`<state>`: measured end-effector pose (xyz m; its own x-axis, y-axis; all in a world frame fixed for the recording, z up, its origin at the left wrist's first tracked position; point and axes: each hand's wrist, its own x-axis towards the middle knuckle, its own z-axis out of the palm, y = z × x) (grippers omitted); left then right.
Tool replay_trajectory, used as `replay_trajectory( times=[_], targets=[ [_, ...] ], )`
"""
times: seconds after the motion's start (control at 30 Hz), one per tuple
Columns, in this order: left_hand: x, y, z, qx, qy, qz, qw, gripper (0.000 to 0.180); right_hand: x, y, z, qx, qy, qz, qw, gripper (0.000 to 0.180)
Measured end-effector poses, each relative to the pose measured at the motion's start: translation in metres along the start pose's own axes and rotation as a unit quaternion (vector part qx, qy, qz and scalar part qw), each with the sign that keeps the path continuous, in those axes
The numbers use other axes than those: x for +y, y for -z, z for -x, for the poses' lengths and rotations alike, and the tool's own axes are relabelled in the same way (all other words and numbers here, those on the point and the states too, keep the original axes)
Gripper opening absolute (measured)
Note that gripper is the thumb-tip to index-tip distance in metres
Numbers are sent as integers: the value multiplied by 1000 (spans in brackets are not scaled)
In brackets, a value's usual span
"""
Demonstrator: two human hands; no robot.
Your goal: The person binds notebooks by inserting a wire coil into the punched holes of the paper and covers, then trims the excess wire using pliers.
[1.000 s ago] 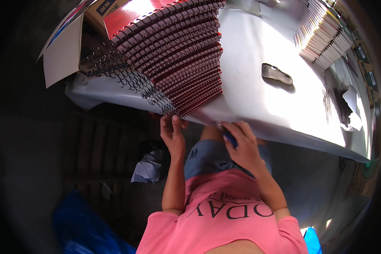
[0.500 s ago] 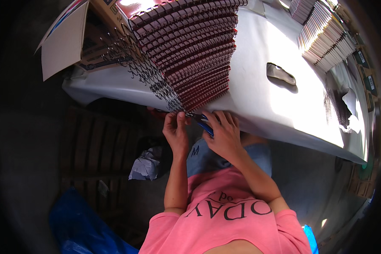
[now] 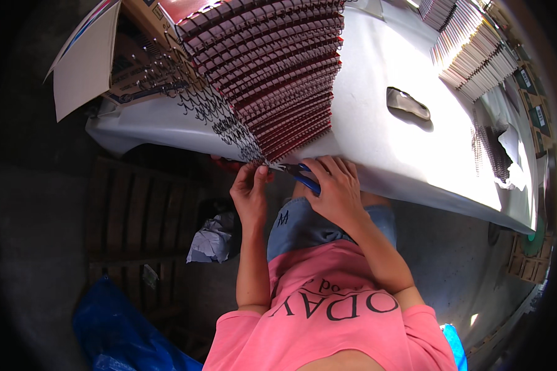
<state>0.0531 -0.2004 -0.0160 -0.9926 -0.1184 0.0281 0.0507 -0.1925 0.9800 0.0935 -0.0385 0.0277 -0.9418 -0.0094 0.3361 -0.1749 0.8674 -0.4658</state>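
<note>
Notebooks (image 3: 278, 80), wire-bound, red-covered, overlapping in one long row. Head view: the lot lies on the left part of the white tabletop (image 3: 359, 123), reaching its near edge. Condition: wire coils (image 3: 229, 128) run through the visible bound edges, so threading appears done on this row; loose tails jut past the left side and have apparently not been taken off. The count of finished pieces cannot be told. Left hand (image 3: 250, 191), at the near edge: thumb and fingers closed on the coil end at the row's nearest corner. Right hand (image 3: 337, 188), just beside it: gripping blue-handled pliers (image 3: 309, 183), tips at that same coil end; whether they bite the wire cannot be told. Also listed: open cardboard box (image 3: 145, 71), left edge; dark oblong object (image 3: 408, 104), right of the row; second stack of bound books (image 3: 476, 52), far right corner; crumpled white paper (image 3: 512, 154), right edge. Markings: dark lettering on the pink shirt (image 3: 328, 334), one letter on the denim shorts (image 3: 312, 226), print on the box; none transcribed.
</note>
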Motion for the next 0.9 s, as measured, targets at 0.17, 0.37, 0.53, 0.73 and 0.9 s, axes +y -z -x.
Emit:
replay_trajectory(
  times=[0.17,0.37,0.53,0.73,0.9],
  targets=[
    [4,0,4,-12,4,1,1000,21,-7,-7,-2,36,19,23,999,52],
    [4,2,4,-7,2,5,1000,20,-9,-12,-7,-27,12,11,999,52],
    [10,-3,5,9,1,-29,1000,21,4,-24,-7,-119,-45,-31,991,53],
    [11,1,7,-8,-12,26,1000,25,8,-12,0,11,13,-38,999,48],
    [13,4,4,-32,0,38,999,26,-7,-5,-7,53,15,-6,998,51]
  ],
)
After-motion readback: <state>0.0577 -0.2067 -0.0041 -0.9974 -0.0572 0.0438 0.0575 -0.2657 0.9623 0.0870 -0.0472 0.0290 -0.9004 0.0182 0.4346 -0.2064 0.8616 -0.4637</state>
